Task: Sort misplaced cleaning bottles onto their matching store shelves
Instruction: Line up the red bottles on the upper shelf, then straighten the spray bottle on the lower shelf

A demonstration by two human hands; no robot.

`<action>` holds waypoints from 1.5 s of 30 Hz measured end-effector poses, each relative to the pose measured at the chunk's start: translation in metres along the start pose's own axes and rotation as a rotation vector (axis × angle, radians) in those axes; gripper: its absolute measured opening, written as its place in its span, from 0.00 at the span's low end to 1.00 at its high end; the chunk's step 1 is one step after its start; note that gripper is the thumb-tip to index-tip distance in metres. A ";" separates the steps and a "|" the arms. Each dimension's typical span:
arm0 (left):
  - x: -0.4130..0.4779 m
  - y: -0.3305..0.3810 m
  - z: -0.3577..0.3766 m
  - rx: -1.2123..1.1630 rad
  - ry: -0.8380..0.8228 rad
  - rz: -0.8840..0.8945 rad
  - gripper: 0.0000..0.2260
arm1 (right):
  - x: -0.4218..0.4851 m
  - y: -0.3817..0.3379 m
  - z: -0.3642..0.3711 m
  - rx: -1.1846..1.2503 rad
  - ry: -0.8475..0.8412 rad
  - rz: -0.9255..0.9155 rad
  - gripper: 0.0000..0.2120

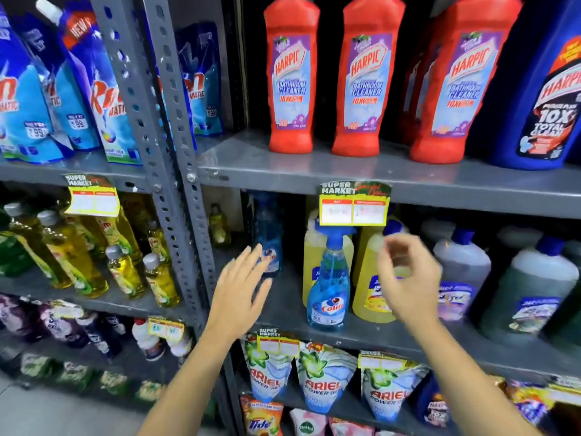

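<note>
A blue Colin spray bottle (328, 287) stands upright at the front of the middle grey shelf (361, 336), in front of yellow cleaner bottles (372, 297). A second blue Colin bottle (267, 237) stands further back on the left of the same shelf. My left hand (240, 292) is flat and open, fingers spread, just in front of that rear bottle, holding nothing. To the right of the front spray bottle my right hand (408, 278) hovers with fingers loosely curled and apart, empty.
Three red Harpic bottles (290, 77) and a blue Harpic bottle (547, 99) fill the upper shelf. Grey Lizol bottles (462, 272) stand at the right. Yellow dish-liquid bottles (72, 256) and blue Rin pouches (31, 99) sit left of the upright post (176, 158). Ariel pouches (320, 382) hang below.
</note>
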State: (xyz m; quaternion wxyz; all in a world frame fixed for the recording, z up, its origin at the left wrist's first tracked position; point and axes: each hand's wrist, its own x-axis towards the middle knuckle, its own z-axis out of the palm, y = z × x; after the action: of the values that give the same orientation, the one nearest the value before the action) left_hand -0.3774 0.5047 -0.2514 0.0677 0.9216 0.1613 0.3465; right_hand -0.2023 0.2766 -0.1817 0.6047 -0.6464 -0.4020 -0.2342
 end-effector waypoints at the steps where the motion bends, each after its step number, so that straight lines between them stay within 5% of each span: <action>1: -0.014 -0.008 0.013 0.014 -0.129 -0.029 0.23 | -0.016 0.013 0.007 -0.043 -0.102 0.087 0.10; 5: -0.055 -0.038 0.061 0.131 -0.590 -0.183 0.27 | -0.041 0.058 0.030 -0.229 -0.481 0.400 0.25; 8: -0.070 -0.046 0.082 0.182 -0.724 -0.260 0.29 | -0.048 0.081 0.041 -0.190 -0.713 0.648 0.32; 12: -0.080 -0.050 0.092 0.219 -0.651 -0.226 0.31 | -0.061 0.098 0.054 -0.152 -0.765 0.753 0.32; 16: -0.086 -0.052 0.095 0.217 -0.608 -0.191 0.33 | -0.073 0.095 0.069 -0.317 -0.680 0.644 0.32; 31: -0.092 -0.055 0.100 0.187 -0.516 -0.179 0.35 | -0.092 0.056 0.166 -0.306 -0.571 0.523 0.26; 39: -0.092 -0.056 0.101 0.227 -0.546 -0.208 0.32 | -0.072 0.054 0.203 -0.280 -0.690 0.570 0.25; 45: -0.091 -0.055 0.101 0.233 -0.551 -0.212 0.32 | -0.039 0.057 0.208 -0.184 -0.809 0.683 0.34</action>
State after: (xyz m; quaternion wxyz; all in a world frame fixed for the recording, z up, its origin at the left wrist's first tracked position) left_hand -0.3890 0.5234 -0.3962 0.0385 0.9603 0.2708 0.0541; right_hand -0.2166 0.4721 -0.2794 0.3843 -0.8293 -0.3477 0.2092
